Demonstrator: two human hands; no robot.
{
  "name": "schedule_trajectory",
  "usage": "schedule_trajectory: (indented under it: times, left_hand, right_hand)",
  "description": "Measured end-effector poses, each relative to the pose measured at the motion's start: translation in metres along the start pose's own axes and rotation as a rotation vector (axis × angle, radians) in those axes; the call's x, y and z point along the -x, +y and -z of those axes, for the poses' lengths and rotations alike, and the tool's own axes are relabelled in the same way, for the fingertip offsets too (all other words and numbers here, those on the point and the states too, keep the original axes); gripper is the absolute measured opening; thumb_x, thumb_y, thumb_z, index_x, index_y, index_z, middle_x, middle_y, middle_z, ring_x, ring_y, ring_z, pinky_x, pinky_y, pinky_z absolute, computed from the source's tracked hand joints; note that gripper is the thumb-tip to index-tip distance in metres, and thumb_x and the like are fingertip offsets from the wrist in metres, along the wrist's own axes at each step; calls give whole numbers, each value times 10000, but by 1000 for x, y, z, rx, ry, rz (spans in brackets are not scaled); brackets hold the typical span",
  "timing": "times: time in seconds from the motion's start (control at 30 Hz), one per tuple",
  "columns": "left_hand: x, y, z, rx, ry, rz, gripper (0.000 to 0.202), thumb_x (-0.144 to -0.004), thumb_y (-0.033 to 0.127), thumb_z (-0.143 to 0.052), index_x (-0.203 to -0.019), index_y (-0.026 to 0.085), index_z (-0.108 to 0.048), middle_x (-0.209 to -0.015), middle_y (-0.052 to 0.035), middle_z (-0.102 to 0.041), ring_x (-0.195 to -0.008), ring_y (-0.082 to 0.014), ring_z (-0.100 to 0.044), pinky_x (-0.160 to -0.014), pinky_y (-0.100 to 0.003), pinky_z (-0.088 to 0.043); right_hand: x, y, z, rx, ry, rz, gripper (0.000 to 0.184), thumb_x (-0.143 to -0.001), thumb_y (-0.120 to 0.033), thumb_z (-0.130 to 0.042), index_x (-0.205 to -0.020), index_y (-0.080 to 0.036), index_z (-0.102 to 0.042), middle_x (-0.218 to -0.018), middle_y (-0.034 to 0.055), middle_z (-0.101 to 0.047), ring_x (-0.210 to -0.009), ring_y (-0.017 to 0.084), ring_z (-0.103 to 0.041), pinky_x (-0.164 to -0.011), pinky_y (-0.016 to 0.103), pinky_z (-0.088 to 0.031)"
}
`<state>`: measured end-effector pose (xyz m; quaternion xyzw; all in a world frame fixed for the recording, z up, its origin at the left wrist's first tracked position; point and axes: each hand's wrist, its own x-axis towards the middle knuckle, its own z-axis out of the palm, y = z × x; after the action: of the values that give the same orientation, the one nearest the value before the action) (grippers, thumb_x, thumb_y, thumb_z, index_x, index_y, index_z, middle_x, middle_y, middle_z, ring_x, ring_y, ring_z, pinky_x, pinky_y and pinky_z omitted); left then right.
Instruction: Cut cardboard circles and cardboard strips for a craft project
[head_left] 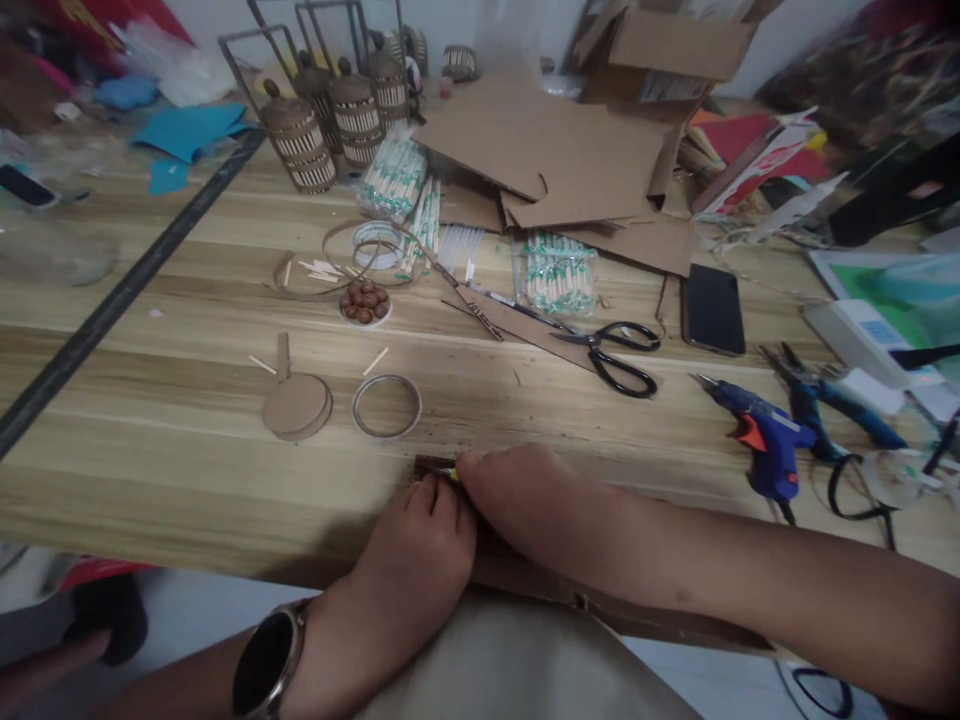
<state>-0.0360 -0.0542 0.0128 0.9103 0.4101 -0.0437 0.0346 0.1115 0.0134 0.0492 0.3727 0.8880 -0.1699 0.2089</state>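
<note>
My left hand [424, 540] is closed at the front edge of the table, its fingers curled down on a small dark brown piece [433, 465]. Right against it, my right hand [517, 490] forms a fist, with a bit of something yellow [452, 474] showing by its fingers. Most of what that hand grips is hidden. Just beyond both hands lies a ring [387, 406] like a roll of tape. To its left is a round cardboard piece [297, 405] with a cardboard strip [283, 356] beside it.
Black-handled scissors [611, 360], a phone [714, 310], a blue glue gun [769, 440] and pliers [817, 400] lie to the right. Brown beads [365, 302], bagged sticks [559, 272], cardboard sheets [555, 150] and several lantern-like models [300, 140] stand farther back. A dark bar [142, 270] crosses the left side.
</note>
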Motion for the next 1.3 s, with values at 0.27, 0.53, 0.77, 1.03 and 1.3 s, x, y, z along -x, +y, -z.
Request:
schedule_trajectory:
  times: [0.27, 0.53, 0.77, 1.03, 1.3]
  left_hand:
    - [-2, -1, 5, 10, -49, 21, 415, -835, -35, -432, -1156, 55, -680, -1015, -182, -758, -875, -292, -744, -721, -385, -621]
    - [-1, -1, 4, -22, -35, 14, 307, -835, -27, -453, -963, 86, -708, -986, -202, -762, -903, -314, -751, -762, -397, -624]
    - [3, -2, -3, -23, 29, -2, 309, -864, -16, -434, -993, 78, -699, -1015, -225, -750, -920, -333, -736, -768, -416, -599]
    - [3, -1, -4, -4, 5, 23, 298, -854, -20, -442, -974, 92, -691, -947, -187, -745, -863, -316, -728, -735, -413, -602]
    - [4, 0, -9, -93, 138, -9, 304, -844, 2, -460, -1018, 55, -704, -976, -217, -763, -897, -323, -755, -767, -404, -619]
  right_hand:
    - [-7, -3, 4, 23, -67, 2, 314, -863, -39, -560, -1106, -141, -731, -899, 153, -793, -727, 321, -776, -553, 344, -598]
    - [11, 8, -11, 81, -96, -75, 331, -828, 41, -569, -1066, -134, -717, -834, 159, -782, -734, 347, -784, -537, 374, -615]
    - [26, 17, -10, 61, -88, -112, 268, -864, 3, -558, -1026, -154, -704, -813, 134, -781, -737, 331, -783, -551, 343, -578]
    - [1, 4, -9, -82, 53, -53, 247, -897, -28, -528, -971, -173, -714, -800, 136, -777, -730, 311, -765, -536, 325, -509]
    - [-11, 6, -26, -232, 153, -55, 200, -829, -42, -614, -844, -228, -686, -742, 107, -754, -623, 275, -712, -548, 348, -508]
